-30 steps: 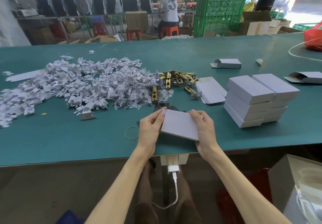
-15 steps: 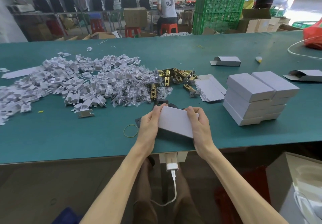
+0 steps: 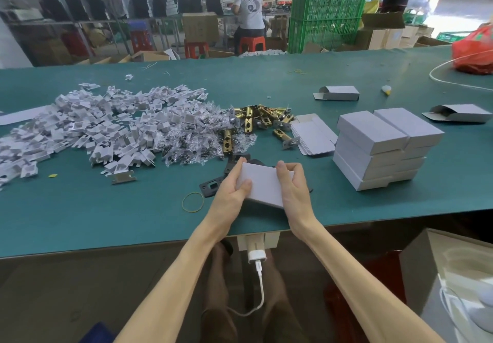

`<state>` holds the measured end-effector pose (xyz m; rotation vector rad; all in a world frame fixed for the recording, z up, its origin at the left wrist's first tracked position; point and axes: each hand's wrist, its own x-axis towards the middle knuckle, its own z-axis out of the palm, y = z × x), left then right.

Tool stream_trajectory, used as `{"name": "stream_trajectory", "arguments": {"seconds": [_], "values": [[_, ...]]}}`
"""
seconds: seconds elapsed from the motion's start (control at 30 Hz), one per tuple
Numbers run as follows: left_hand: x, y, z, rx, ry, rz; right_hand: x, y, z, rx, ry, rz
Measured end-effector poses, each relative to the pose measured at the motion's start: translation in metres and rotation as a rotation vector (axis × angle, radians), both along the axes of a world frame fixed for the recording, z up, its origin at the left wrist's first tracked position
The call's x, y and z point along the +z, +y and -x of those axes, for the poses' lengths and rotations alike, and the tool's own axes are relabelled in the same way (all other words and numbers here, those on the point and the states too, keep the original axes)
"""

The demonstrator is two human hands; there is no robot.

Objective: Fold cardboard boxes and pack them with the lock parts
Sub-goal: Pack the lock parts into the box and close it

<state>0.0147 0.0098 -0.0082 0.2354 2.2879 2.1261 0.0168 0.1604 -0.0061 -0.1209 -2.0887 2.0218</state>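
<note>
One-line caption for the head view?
Left hand and right hand grip a white cardboard box at the green table, beside stacked boxes and brass lock parts.

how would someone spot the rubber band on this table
Start at the near edge of the green table. Just left of the left hand gripping the white box lies the rubber band: a thin yellow loop, flat, unlike the black plates beside it.
</note>
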Motion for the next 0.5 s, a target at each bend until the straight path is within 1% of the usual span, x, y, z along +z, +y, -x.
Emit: {"name": "stream_trajectory", "arguments": {"seconds": [0.13,0.33,0.4,0.47,0.5], "values": [[0.001,-0.001,0.000,0.011,-0.015,-0.065,0.004,-0.005,-0.003,-0.038,0.024,-0.031],[0.002,-0.004,0.002,0.104,-0.037,-0.226,0.006,-0.009,-0.008,-0.050,0.050,-0.107],[0.002,-0.004,0.001,0.122,-0.057,-0.254,0.007,-0.008,-0.011,-0.064,0.090,-0.149],[0.003,-0.003,0.000,0.133,-0.065,-0.253,0.008,-0.006,-0.016,-0.056,0.177,-0.253],[0.003,-0.003,0.000,0.135,-0.063,-0.248,0.008,-0.004,-0.018,-0.044,0.227,-0.370]]}}
